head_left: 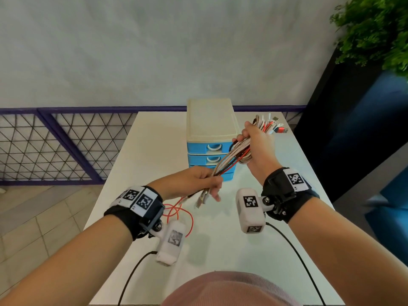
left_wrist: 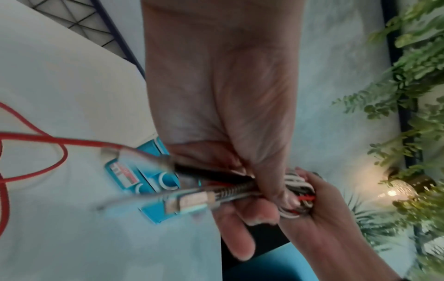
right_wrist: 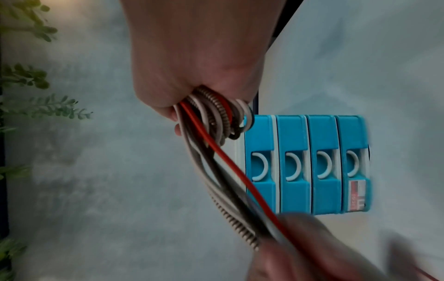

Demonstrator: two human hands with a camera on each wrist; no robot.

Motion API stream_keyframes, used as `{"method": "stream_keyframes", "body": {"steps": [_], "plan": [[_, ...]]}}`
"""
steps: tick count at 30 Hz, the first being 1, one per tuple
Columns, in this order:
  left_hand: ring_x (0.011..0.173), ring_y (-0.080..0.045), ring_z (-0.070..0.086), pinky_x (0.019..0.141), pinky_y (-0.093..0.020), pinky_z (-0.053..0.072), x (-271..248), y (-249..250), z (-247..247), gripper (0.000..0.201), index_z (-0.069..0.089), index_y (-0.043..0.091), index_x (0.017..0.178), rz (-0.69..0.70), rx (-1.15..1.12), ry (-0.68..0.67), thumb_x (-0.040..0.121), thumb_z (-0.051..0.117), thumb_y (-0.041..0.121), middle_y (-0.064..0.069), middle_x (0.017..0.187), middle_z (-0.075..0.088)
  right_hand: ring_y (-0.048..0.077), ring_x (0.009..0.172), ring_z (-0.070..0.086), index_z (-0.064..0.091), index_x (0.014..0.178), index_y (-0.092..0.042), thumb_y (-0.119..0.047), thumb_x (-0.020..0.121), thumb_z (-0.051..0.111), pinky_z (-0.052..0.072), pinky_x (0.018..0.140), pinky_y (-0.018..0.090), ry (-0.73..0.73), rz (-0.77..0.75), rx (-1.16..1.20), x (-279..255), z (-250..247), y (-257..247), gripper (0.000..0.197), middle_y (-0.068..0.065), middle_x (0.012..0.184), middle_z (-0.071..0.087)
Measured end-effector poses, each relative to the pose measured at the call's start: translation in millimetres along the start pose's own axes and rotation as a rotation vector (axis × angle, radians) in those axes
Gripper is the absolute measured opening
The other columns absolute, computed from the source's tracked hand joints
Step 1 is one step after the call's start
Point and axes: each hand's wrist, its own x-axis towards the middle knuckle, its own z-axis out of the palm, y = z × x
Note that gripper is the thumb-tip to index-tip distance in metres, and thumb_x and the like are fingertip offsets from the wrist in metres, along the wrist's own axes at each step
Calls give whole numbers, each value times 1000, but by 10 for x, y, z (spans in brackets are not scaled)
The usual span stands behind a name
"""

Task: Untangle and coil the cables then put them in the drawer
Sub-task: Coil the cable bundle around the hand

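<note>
1. The right hand (head_left: 256,143) is gripping a bundle of cables (head_left: 239,149), fingers curled round the looped strands, above the white table (head_left: 287,164) just right of the blue drawer unit (head_left: 210,138).
2. The left hand (head_left: 194,181) is pinching the strands lower down, nearer the person; the plug ends (head_left: 202,197) are hanging below it, blurred.
3. A red cable (head_left: 178,214) is trailing in loops on the table under the left wrist.
4. All four drawers are looking closed, as far as the right wrist view shows.

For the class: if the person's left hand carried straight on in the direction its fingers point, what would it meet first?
Probably the right hand, which grips the cable bundle the left hand holds lower down. The blue drawer unit lies close behind; depth is hard to judge.
</note>
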Motion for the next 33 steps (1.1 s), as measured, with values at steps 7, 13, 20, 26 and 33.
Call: {"method": "stream_keyframes", "body": {"steps": [7, 13, 20, 26, 33], "plan": [[50, -9, 38, 72, -26, 51, -159, -15, -70, 44, 55, 11, 95, -108, -299, -133, 93, 33, 49, 5, 64, 41, 11, 48, 52, 48, 68, -16, -14, 93, 57, 53, 57, 29, -57, 87, 64, 44, -119, -34, 27, -2, 58, 46], [59, -8, 36, 59, -17, 40, -261, -52, -320, 38, 50, 8, 96, -297, -197, -196, 100, 28, 39, 5, 65, 41, 13, 48, 55, 48, 63, -16, -17, 93, 58, 55, 63, 31, -95, 107, -68, 41, -165, -76, 32, -2, 53, 47], [80, -18, 49, 75, -34, 33, -156, 90, -450, 24, 50, 21, 95, -171, 781, 178, 101, 32, 36, 2, 89, 57, 19, 53, 66, 56, 80, -11, -18, 92, 61, 57, 64, 34, -352, 3, -784, -8, -162, -68, 14, 6, 62, 65], [82, -10, 43, 75, -33, 21, -55, 296, -306, 20, 43, 29, 82, 109, 956, 354, 100, 37, 29, 12, 78, 48, 31, 94, 69, 63, 114, -5, -31, 89, 66, 56, 88, 41, -682, 328, -763, -146, -186, 96, 36, 18, 104, 70], [86, -8, 53, 80, -28, 39, -33, 268, -271, 4, 53, 19, 94, 232, 652, 410, 95, 50, 21, 13, 84, 54, 29, 100, 69, 66, 110, -9, -16, 89, 62, 53, 93, 45, -746, 536, -390, -279, -181, 160, 22, 18, 103, 71]]}}
